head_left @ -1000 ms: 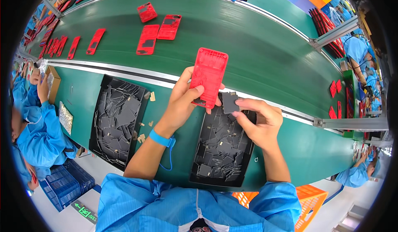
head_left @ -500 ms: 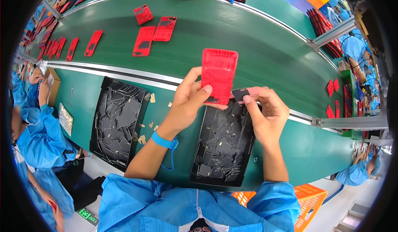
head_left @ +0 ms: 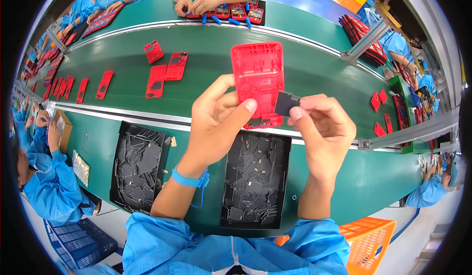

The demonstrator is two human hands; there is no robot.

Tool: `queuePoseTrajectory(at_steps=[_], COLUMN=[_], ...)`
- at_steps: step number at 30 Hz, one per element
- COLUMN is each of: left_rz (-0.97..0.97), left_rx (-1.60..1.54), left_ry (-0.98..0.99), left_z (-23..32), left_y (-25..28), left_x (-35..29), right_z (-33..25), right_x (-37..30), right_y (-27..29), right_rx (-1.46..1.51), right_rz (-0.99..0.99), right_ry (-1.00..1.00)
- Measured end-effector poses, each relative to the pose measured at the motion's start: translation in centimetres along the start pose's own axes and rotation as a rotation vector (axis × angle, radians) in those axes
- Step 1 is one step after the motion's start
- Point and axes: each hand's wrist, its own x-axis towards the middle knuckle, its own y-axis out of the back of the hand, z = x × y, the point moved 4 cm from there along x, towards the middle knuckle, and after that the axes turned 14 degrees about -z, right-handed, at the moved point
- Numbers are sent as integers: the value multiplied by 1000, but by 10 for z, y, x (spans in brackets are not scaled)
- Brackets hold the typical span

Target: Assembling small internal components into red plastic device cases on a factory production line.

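Observation:
My left hand (head_left: 216,115) is closed round the lower left side of a red plastic shell (head_left: 259,78), its thumb pressed on the inner face. The shell is held up with its ribbed inside showing, and a dark patch sits at its lower end. Between thumb and fingers, my right hand (head_left: 324,130) pinches a thin dark grey pad (head_left: 286,103), right beside the shell's lower right edge. Whether pad and shell touch, I cannot tell. Below both hands stands a black tray (head_left: 222,221) heaped with similar grey pads. A blue strap circles my left wrist.
Another black tray (head_left: 112,189) of grey pads stands to the left. Several red shells (head_left: 156,81) lie on the green belt (head_left: 206,54) beyond a metal rail. Across it, a person's hands (head_left: 196,4) work over red parts. An orange crate (head_left: 366,240) sits low at the right.
My right hand has raised the grey pad from above the tray to the shell's side. The shell is a little higher and more tilted. My view has shifted, showing more of the far side.

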Motion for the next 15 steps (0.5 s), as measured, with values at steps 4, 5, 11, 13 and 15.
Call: queuePoseTrajectory(at_steps=[4,5,11,13,15], left_rz=[-19,-33,-26,-15,-7], left_rx=[-6,18,-69,-69,-69], left_ry=[-17,-12,7,19,32], left_z=[2,2,-1,0,0], left_y=[-4,-5,-2,-3,-3], left_x=[-4,-5,-1,-2,-2], right_z=[-1,-6,-9,-9,-10], right_x=[-4,-4,-2,-2,-2], right_y=[-2,-3,-4,-4,-2], right_rx=[-3,-5,-23,47,-18], right_rz=[-43,-51,-20,5,-65], right_ry=[-40,-61,59,-11,36])
